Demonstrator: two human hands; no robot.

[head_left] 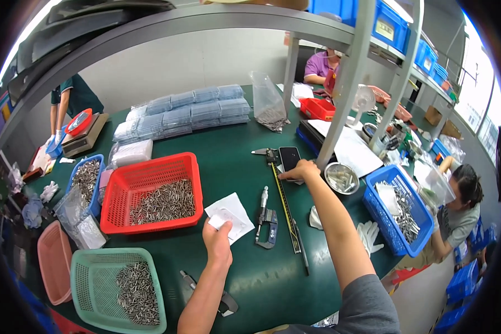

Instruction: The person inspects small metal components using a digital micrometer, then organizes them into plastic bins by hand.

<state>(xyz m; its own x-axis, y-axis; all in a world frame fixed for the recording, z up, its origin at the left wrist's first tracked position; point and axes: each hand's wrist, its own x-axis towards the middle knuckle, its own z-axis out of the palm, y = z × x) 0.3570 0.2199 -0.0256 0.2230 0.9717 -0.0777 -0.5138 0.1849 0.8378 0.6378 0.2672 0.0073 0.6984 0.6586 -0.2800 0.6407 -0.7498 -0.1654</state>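
My left hand (217, 240) holds the near corner of a white paper sheet (231, 214) lying on the green table (245, 278). My right hand (299, 169) reaches forward, its fingers resting on the lower edge of a black phone (289, 157). Between my hands lie a micrometer (266, 220) and a long caliper (285, 203). A red basket (150, 189) of small metal pins sits to the left of the paper.
A green basket (119, 289) with pins, a pink basket (53, 268), a blue basket (86, 181), a blue basket of metal parts (401, 209), a steel bowl (341, 177), stacked clear bags (183, 114), white gloves (368, 234). Other people work at the left, back and right.
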